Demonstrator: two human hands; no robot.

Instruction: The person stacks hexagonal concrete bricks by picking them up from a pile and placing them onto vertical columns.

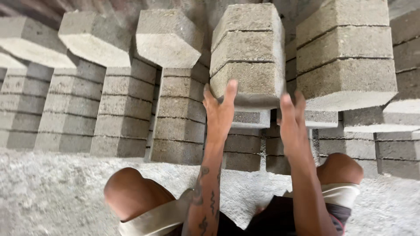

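Note:
Straight ahead stands a stack of grey concrete paving blocks [247, 57], three blocks high where it shows. My left hand [220, 109] presses flat against the near face of the lowest of these blocks, fingers spread upward. My right hand [292, 122] reaches under the same block's right lower corner, fingers extended and touching it. Both forearms stretch forward from my bent knees [131, 192]. The block's underside is hidden by my hands.
More stacks of the same grey blocks stand in rows: one tall stack at the right [345, 52], several lower stacks at the left [122, 109], tilted top blocks [168, 37]. Rough concrete ground [52, 196] lies under my knees.

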